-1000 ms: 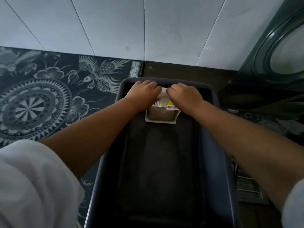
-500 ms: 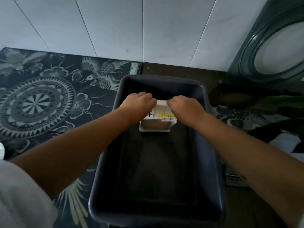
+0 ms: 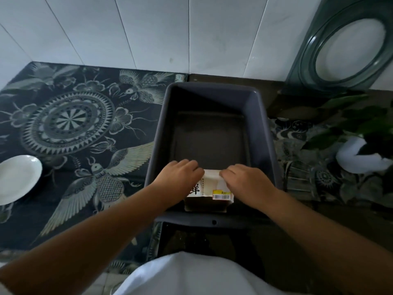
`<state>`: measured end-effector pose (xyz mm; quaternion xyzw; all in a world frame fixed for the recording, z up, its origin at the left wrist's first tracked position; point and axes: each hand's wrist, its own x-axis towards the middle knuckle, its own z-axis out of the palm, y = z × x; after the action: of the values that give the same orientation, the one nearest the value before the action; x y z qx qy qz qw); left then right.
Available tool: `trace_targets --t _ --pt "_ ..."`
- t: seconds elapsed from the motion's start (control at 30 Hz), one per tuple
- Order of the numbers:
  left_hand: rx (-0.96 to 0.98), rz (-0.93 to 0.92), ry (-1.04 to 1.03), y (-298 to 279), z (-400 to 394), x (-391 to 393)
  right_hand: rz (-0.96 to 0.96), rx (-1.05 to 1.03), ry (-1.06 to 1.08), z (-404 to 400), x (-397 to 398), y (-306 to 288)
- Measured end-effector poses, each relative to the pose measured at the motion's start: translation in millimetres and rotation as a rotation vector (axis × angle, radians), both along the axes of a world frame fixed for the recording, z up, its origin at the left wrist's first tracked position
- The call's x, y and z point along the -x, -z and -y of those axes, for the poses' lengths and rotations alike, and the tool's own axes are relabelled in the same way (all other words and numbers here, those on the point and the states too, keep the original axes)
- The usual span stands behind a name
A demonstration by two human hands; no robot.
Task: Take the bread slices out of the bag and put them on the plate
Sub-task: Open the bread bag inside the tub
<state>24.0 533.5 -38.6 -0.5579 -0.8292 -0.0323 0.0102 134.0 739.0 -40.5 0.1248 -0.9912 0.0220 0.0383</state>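
Note:
A small white bread bag (image 3: 209,191) with black print and a yellow barcode label sits at the near end of a dark grey plastic tub (image 3: 263,133). My left hand (image 3: 180,177) grips the bag's left side and my right hand (image 3: 244,182) grips its right side, fingers curled over the top edge. The bread slices inside are hidden by the packaging. A white plate (image 3: 18,179) lies far left on the patterned cloth, well apart from both hands.
The tub stands on a counter covered by a dark cloth with mandala and bird patterns (image 3: 70,124). A white tiled wall rises behind. A green oval-framed object (image 3: 340,45) leans at the back right. A leafy plant in a white pot (image 3: 359,156) stands right.
Both hands have drawn the bag from the tub's far end to its near end. The view has pulled back, bringing the plate and the plant into sight.

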Motion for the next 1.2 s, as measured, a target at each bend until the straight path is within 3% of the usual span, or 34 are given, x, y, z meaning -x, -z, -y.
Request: trace_targets --t 0.27,0.77,0.83,1.0,1.2 --pt "-0.012 0.005 -0.012 2.2 18.7 -27.0 -0.046 0.13 0.113 23.6 -32.1 9.2" --pt "-0.121 0.058 0.054 -6.1 30.1 -23.7 -0.132 0.17 0.099 23.8 -40.3 6.7" --pt "-0.156 0.084 0.048 -7.7 31.6 -21.8 -0.108 0.194 0.103 21.2 -41.3 4.9" --pt "-0.166 0.039 0.029 -13.6 29.1 -27.8 0.057 0.474 0.286 21.0 -33.1 2.9" --pt "-0.054 0.044 -0.045 -6.8 19.9 -34.5 0.103 0.403 0.314 27.2 -29.5 3.3"
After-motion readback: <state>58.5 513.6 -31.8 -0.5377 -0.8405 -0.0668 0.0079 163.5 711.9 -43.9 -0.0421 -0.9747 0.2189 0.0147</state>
